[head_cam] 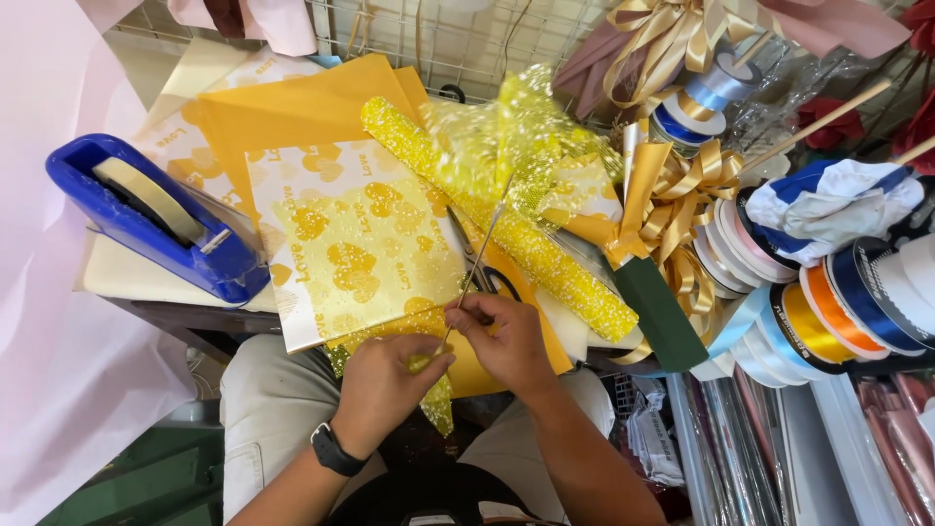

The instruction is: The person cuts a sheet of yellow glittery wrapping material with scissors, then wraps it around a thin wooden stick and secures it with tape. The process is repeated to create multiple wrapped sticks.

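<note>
My left hand [385, 385] and my right hand [504, 339] meet over my lap at the table's front edge. Both pinch the lower end of a thin stick [484, 244] that rises up and to the right into a gathered bunch of yellow speckled mesh [516, 131]. A strip of the same yellow mesh [435, 401] hangs below my left hand. A black watch sits on my left wrist. Under the stick lie a roll of yellow mesh [506, 229] and a cream sheet printed with yellow hearts [351, 244].
A blue tape dispenser [146, 219] stands at the left. Orange paper sheets [292, 107] lie behind. Gold ribbon bows [682, 195], a dark green block [662, 312] and several ribbon spools [828, 302] crowd the right. Pink paper [58, 292] hangs at the left.
</note>
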